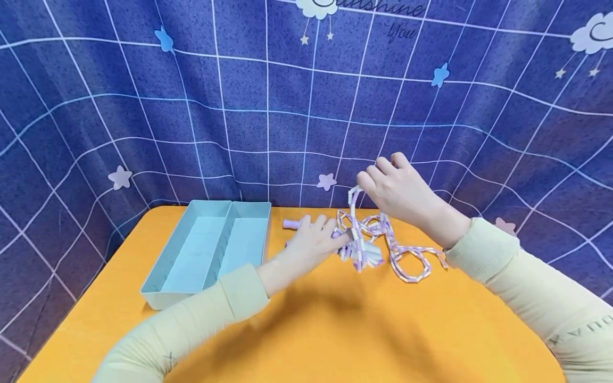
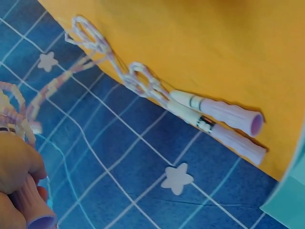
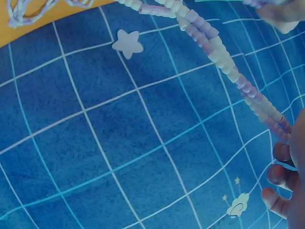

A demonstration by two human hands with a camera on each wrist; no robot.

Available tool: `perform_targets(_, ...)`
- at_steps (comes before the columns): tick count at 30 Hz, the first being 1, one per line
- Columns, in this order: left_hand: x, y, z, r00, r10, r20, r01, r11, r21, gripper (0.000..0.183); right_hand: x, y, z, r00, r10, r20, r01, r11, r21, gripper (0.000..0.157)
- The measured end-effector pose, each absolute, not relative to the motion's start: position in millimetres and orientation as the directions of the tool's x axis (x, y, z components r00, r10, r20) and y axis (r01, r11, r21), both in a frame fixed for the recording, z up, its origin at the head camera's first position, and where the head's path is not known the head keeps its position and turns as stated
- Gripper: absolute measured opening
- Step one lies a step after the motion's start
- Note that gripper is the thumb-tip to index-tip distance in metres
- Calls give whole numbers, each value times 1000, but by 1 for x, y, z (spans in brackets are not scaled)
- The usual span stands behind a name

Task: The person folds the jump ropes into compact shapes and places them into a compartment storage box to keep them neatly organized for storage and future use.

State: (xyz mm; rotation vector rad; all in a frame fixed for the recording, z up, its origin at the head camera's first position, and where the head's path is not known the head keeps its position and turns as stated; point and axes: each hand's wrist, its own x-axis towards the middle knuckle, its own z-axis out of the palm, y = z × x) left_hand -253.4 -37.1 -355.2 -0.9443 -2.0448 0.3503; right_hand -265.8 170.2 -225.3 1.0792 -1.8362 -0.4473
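My left hand (image 1: 310, 246) grips the purple handle (image 2: 32, 202) of a beaded jump rope, above the table; most of that handle is hidden in the head view. To the right and higher, my right hand (image 1: 399, 187) holds the purple-and-white beaded cord (image 3: 224, 59) of the rope, which hangs down in a loop. A second beaded jump rope (image 2: 138, 78) lies loosely coiled along the table's back. Its two purple-and-white handles (image 2: 231, 117) lie side by side, pointing toward the tray.
A pale blue two-compartment tray (image 1: 213, 266) stands at the left on the orange table (image 1: 325, 335). Directly behind the table hangs a blue gridded curtain (image 1: 287, 133) with stars and clouds.
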Motion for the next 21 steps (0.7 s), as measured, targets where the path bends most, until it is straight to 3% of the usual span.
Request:
perform_targets(9,-234,-29,-351,-187,787,588,520,587,-620,17,-275,175,-228,-279,-799,532,-475,597,646,23)
perform_targets(21,-224,-29,-346,-109,767,633,476,599,-644,33,-284,186,-242,-343,-785,516,-473,619,627,22)
